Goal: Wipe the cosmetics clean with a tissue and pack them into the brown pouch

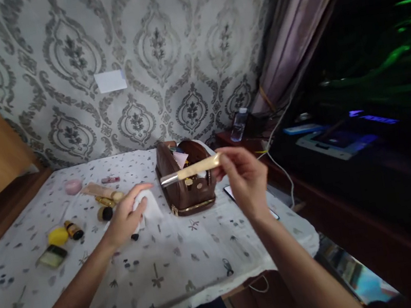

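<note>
My right hand (247,181) pinches a makeup brush (199,167) by one end of its pale handle. The brush lies nearly level in the air in front of a brown makeup bag (192,197), its silvery part pointing left; no bristles can be made out. In my left hand (126,216) is a white wipe (152,206), gripped between thumb and fingers just left of the bag. The bag stands open, with several small items inside, partly covered by the brush. A small dark-tipped item (135,236) lies below the wipe, mostly hidden.
Left on the patterned tablecloth (176,263) are a pink round case (73,186), a yellow sponge (58,235), a greenish compact (52,256) and several cosmetic tubes and bottles. A phone (230,191) lies partly behind my right arm. A clear bottle (239,125) stands behind, near a white cable (289,177).
</note>
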Demonstrator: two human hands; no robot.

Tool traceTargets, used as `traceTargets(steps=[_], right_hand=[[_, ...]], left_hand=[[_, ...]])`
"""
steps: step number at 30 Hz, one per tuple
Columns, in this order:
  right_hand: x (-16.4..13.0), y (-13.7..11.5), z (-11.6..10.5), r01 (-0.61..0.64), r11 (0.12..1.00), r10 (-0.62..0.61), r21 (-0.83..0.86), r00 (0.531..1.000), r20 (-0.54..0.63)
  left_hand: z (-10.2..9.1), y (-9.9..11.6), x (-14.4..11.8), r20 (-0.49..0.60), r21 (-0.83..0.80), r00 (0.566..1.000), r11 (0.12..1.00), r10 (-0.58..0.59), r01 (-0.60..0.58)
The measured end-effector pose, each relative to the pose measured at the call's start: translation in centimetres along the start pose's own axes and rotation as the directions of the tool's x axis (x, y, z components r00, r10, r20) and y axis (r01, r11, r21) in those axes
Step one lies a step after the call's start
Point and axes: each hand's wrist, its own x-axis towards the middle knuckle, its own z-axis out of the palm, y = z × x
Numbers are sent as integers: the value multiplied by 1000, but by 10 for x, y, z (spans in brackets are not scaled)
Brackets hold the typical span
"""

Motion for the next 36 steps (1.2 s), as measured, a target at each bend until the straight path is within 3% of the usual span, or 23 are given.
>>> traceTargets(steps=[2,4,6,8,14,18,22,25,31,36], right_hand=[[21,-1,-19,128,982,-136,-138,989,-52],[38,1,-29,212,942,-221,-261,975,-5],[51,6,-32,273,898,-256,-344,962,95],[61,15,-29,328,863,-266,-383,941,207],[77,46,-5,421,803,-177,-422,844,506],[82,46,10,501,730,-40,-464,710,703],[84,39,22,595,621,82,-510,598,797],[83,44,30,637,576,132,-511,545,828],[79,63,40,687,482,191,-543,522,831],[81,68,41,692,471,140,-547,554,821]], left_hand=[[13,20,20,103,362,978,909,183,-208],[26,36,37,207,633,952,711,226,-307],[37,45,50,262,777,945,538,195,-327],[44,44,57,282,823,942,460,180,-334],[42,18,55,261,804,907,446,331,-394],[44,10,55,269,812,875,393,403,-431],[46,7,56,255,819,868,381,427,-428],[45,5,56,253,820,873,387,416,-422],[43,4,56,268,819,873,380,406,-429],[43,6,55,272,809,884,407,379,-424]])
